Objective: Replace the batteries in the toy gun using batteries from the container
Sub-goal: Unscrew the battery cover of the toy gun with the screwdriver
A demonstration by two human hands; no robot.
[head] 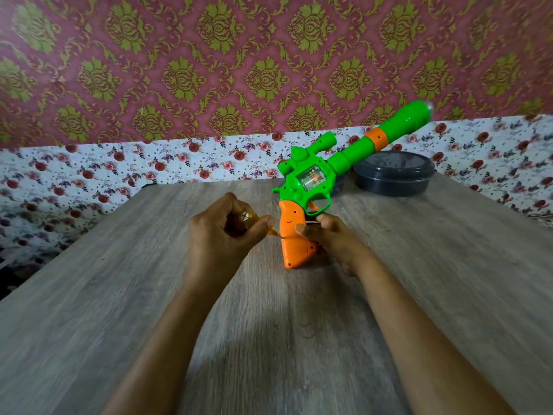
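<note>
The left hand [223, 232] has its fingers [263, 221] clenched around a yellow-handled screwdriver [247, 218], tip at the left edge of the orange grip [294, 235]. The right hand [332, 238] clasps that grip from the right. The toy gun [314, 178] stands grip-down mid-tabletop [119, 295], its long axis running up and right, barrel over the lidded dark container [395, 173] behind. Open wood lies left and near; the far edge meets a floral cloth [89, 172].
</note>
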